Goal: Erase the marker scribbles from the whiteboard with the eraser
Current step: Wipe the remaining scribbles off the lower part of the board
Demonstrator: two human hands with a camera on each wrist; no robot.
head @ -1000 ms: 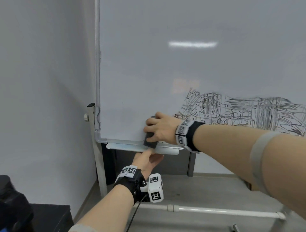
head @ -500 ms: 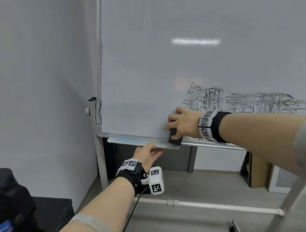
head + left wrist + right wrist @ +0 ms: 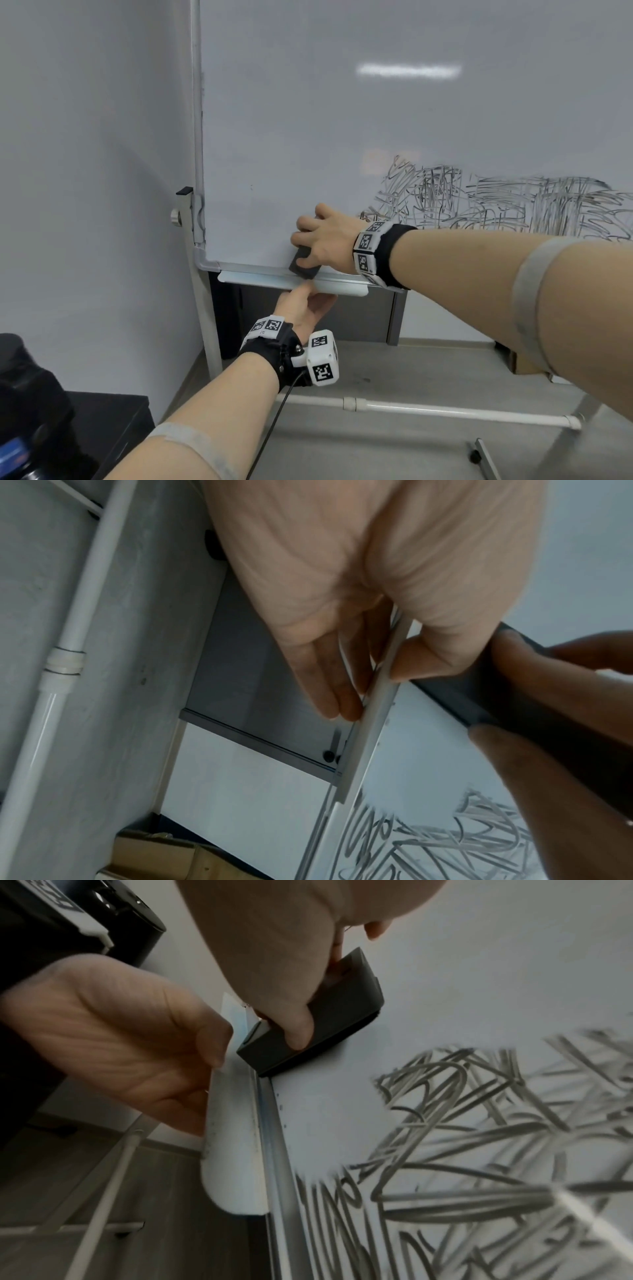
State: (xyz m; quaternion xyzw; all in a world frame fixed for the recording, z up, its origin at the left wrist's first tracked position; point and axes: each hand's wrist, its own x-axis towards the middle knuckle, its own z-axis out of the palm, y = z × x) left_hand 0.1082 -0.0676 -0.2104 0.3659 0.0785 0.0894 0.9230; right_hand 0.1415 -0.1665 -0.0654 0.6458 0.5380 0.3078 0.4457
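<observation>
Eraser, a dark block, sits flat against the whiteboard just above its tray, left of the black marker scribbles, with the right hand clamped on it. Below the tray, the left hand reaches up, thumb on the tray's front edge. From the left wrist, the left hand's fingers lie straight under the tray and the thumb presses its top edge, pinching it. From the right wrist, the right hand's fingers curl round the eraser, which touches the board's bottom frame beside the tray; scribbles spread away from it.
</observation>
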